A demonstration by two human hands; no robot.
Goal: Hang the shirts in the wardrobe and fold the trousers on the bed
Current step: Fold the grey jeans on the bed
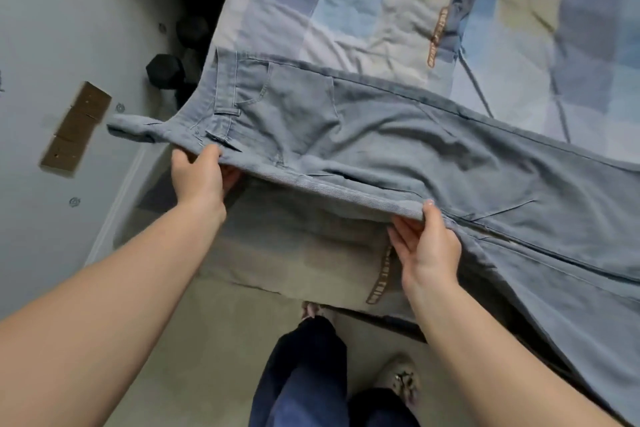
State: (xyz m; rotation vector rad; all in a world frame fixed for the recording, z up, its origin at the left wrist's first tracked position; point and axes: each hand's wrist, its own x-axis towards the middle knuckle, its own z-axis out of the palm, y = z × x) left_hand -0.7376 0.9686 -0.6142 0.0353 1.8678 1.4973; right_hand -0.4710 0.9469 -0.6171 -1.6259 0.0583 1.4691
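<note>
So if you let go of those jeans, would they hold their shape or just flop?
Probably flop: the jeans sag between the left hand and right hand and drape over the bed. The thick denim edge suggests some weight, so they would likely stay put rather than slide.

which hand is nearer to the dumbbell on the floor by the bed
Left. The left hand grips the jeans at the waistband end, just below and right of the dumbbell in the picture. The right hand grips the same near edge farther along toward the legs, well away from it.
</note>
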